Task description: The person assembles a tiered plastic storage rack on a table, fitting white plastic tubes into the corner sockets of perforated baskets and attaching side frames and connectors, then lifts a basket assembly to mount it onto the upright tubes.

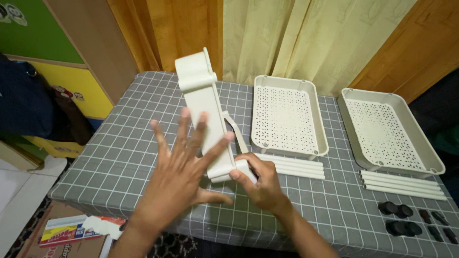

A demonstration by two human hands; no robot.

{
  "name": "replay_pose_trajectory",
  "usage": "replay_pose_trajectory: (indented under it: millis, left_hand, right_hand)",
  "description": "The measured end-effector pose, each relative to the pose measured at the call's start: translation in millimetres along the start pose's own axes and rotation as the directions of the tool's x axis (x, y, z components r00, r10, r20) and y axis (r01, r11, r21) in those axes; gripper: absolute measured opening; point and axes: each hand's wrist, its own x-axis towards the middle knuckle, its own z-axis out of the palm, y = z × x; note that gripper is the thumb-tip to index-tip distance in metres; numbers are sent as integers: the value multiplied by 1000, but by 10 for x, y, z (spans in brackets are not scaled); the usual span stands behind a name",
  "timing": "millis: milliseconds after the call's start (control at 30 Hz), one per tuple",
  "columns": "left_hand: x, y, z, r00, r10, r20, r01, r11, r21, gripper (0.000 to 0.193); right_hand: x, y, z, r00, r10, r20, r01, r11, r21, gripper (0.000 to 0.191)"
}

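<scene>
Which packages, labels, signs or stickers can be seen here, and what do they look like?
Flat printed package: on the floor at bottom left, rectangular, with yellow, red, blue and white areas.
Cartoon stickers: top left on the green cupboard panel, small and round.
Cartoon sticker: on the yellow drawer front, small, red and white.

Matt cream plastic on the tray (203,102) gripped upright between both hands. Same smooth, perforated plastic on two trays (288,114) right of them. Soft checked grey cloth over the tabletop (119,157). Glossy black plastic wheels (399,219) far right.
</scene>
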Motion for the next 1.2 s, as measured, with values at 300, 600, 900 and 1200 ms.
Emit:
replay_pose_trajectory:
  millis: [300, 600, 900, 1200]
  left_hand:
    - [863, -305, 15, 769, 637, -53, -633, 771, 71, 43]
    - [862, -148, 168, 841, 540, 30, -541, 836, 91, 51]
    - [822, -193, 129, 861, 508, 33, -509, 854, 108, 49]
    - [869, -216, 123, 837, 547, 22, -547, 835, 55, 49]
  right_hand:
    - [-68, -27, 103, 999, 21, -26, -17, 992, 127, 25]
    - [-100, -47, -64, 999, -39, 36, 36, 997, 69, 29]
    - [-163, 5, 219, 982, -72, -177, 95, 988, 123, 27]
    - [-63, 64, -118, 999, -5, 42, 1, 994, 107, 25]
